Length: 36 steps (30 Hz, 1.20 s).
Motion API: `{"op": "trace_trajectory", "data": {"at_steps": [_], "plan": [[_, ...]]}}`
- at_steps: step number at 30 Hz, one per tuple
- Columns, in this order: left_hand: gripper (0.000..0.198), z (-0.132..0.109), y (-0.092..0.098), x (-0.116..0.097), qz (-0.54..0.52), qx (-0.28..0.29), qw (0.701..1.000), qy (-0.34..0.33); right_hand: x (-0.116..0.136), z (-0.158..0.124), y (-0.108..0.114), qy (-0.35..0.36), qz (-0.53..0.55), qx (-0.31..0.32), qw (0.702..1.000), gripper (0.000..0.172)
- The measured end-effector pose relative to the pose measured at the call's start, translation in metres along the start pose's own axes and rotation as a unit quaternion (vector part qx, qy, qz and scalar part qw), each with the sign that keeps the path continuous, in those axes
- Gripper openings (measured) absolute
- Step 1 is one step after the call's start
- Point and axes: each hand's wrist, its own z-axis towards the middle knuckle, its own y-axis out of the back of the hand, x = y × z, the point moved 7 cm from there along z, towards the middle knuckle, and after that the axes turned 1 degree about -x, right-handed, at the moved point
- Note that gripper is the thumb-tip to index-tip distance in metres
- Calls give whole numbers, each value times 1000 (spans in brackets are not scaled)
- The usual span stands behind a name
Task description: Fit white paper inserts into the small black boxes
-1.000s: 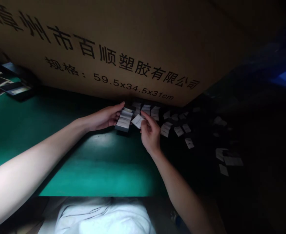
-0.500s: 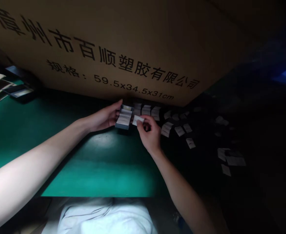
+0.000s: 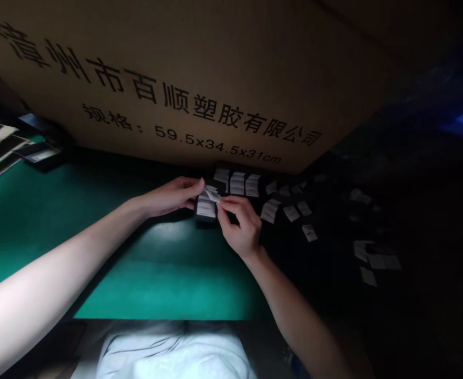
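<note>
My left hand (image 3: 176, 197) is closed on the left side of a small dark box (image 3: 205, 222), its thumb along the upper edge. Inside the box lie white slips (image 3: 206, 208) with faint printed lines. Between the thumb and fingers of my right hand (image 3: 241, 223) is a small white paper packet (image 3: 213, 195), tilted over the far part of the box. Just behind the hands, more white slips (image 3: 237, 183) stand in rows in dark holders against the carton. Whether the packet touches the slips in the box I cannot tell.
A large cardboard carton (image 3: 156, 63) with black print walls off the back of the green table (image 3: 168, 284). Loose white packets (image 3: 292, 212) lie scattered to the right in shadow. A dark open case (image 3: 39, 153) sits at the far left.
My right hand has brought the white packet left, from beside the dark box to over it. The box has shifted slightly right and toward me, with my left hand still on it.
</note>
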Motion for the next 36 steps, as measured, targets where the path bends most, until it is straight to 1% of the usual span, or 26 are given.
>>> {"op": "trace_trajectory", "data": {"at_steps": [4, 6, 9, 11, 15, 19, 23, 26, 28, 31, 33, 36], "plan": [[52, -2, -4, -3, 44, 18, 999, -8, -9, -6, -10, -41, -9, 58, 997, 16], [52, -2, -4, -3, 43, 18, 999, -9, -12, -8, -14, -45, 4, 81, 996, 18], [55, -2, -5, -4, 44, 23, 999, -15, -12, -8, -17, -42, 7, 99, 994, 22], [55, -3, -5, -7, 70, 29, 997, -26, -11, -7, -17, -40, 3, 96, 995, 23], [55, -5, -6, -12, 132, 31, 990, -33, -12, -7, -12, -34, -19, 64, 997, 26], [49, -5, -10, -12, 141, 42, 989, -18, -13, -8, -11, -25, -49, 55, 997, 32], [40, -4, -6, -11, 147, 22, 989, -24, -13, -9, -13, -15, -48, 61, 997, 37], [38, -5, -3, -11, 150, 1, 989, -17, -11, -9, -14, 5, -44, 62, 997, 40], [38, -5, -3, -12, 155, -3, 988, -13, -10, -9, -14, 12, -45, 69, 996, 42], [39, -5, -7, -14, 164, 15, 986, -21, -12, -11, -20, 0, -66, 115, 991, 43], [40, -5, -7, -13, 172, 16, 985, -23, -14, -12, -23, -8, -76, 141, 987, 43], [39, -4, -4, -12, 169, 4, 985, -24, -11, -11, -23, -1, -65, 134, 989, 42]]}}
